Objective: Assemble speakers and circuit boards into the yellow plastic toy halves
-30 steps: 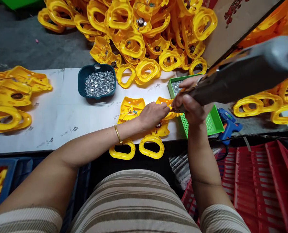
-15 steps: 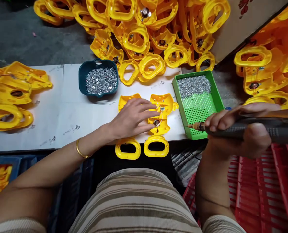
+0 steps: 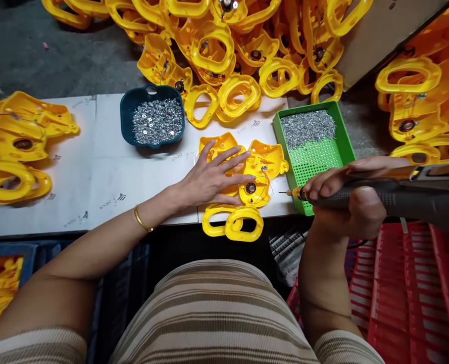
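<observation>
My left hand (image 3: pixel 212 177) lies with fingers spread over two yellow plastic housing halves at the table's front edge. The right housing half (image 3: pixel 265 162) shows its inner side, with a round dark speaker and thin wires. Partly under my palm is the left housing half (image 3: pixel 218 143); its ring handle overlaps the other's. In my right hand (image 3: pixel 345 194) is a dark electric screwdriver (image 3: pixel 394 199), gripped around its body. Its thin bit points left, just in front of the green tray (image 3: pixel 315 167), whose perforated floor holds many small screws.
A dark teal basket (image 3: pixel 127 121) of washer-headed screws stands on the paper-covered table (image 3: pixel 110 172). Yellow housings (image 3: pixel 212 50) are heaped behind it, with more at the left (image 3: pixel 23 144) and right (image 3: pixel 417 111). Red crates (image 3: pixel 394 283) sit lower right, a blue crate (image 3: pixel 31 253) lower left.
My left hand has spread its fingers and moved slightly right. The two housing halves have shifted, and their handles now overlap. My right hand with the screwdriver has moved a little left.
</observation>
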`<state>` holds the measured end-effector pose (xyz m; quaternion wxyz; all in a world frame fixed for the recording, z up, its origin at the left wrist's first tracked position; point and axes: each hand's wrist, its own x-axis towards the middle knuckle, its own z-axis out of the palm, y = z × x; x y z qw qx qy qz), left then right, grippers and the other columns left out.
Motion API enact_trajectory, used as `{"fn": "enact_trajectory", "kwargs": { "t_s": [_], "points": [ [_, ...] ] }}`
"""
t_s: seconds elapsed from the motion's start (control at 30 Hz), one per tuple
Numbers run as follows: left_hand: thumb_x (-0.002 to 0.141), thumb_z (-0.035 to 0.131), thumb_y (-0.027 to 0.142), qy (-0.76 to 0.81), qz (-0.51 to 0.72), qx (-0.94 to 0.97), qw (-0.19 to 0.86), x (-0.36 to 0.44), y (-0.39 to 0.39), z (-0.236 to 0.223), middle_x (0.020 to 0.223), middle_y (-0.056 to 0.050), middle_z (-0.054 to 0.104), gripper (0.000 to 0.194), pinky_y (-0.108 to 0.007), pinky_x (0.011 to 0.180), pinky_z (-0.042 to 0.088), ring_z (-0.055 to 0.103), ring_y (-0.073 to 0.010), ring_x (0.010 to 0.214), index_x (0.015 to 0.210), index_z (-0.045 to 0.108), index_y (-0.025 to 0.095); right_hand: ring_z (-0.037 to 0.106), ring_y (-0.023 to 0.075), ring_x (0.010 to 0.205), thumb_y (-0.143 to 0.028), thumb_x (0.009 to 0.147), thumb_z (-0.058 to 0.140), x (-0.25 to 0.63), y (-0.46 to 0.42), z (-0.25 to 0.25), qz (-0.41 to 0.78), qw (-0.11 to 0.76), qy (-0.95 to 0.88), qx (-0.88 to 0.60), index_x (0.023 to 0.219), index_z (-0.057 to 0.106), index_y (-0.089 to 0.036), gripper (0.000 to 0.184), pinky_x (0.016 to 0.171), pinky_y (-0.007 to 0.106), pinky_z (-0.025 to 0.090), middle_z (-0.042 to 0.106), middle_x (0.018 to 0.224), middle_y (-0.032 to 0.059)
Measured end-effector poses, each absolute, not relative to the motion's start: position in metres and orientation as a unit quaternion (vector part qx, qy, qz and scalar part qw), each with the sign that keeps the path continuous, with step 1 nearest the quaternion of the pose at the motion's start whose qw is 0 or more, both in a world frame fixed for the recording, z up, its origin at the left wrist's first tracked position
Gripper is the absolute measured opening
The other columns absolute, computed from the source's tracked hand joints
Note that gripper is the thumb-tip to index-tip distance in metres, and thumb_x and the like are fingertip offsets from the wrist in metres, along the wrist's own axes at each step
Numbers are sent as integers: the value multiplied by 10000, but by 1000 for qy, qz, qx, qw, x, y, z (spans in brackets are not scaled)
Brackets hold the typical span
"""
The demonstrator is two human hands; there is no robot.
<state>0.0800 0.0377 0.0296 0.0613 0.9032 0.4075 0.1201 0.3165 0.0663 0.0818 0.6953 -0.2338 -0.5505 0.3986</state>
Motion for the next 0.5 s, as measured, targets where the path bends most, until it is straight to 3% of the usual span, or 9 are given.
{"fn": "enact_trajectory", "kwargs": {
  "t_s": [0.3, 0.5],
  "points": [
    [939, 486, 618, 442, 131, 887, 16, 85, 34, 22, 1533, -94, 437, 513, -640, 1175, 109, 380, -298, 1422, 1329, 564, 295, 408, 135, 319, -346, 725, 689, 315, 59, 84, 396, 693, -544, -259, 865, 691, -246, 172, 310, 291, 412, 488, 464, -59],
    [956, 470, 573, 434, 192, 878, 59, 61, 41, 32, 1509, -32, 472, 488, -590, 1178, 147, 362, -287, 1419, 1384, 502, 341, 461, 148, 359, -297, 760, 598, 333, 47, 88, 387, 691, -563, -236, 936, 700, -196, 227, 324, 300, 438, 531, 509, -35]
  ]
}}
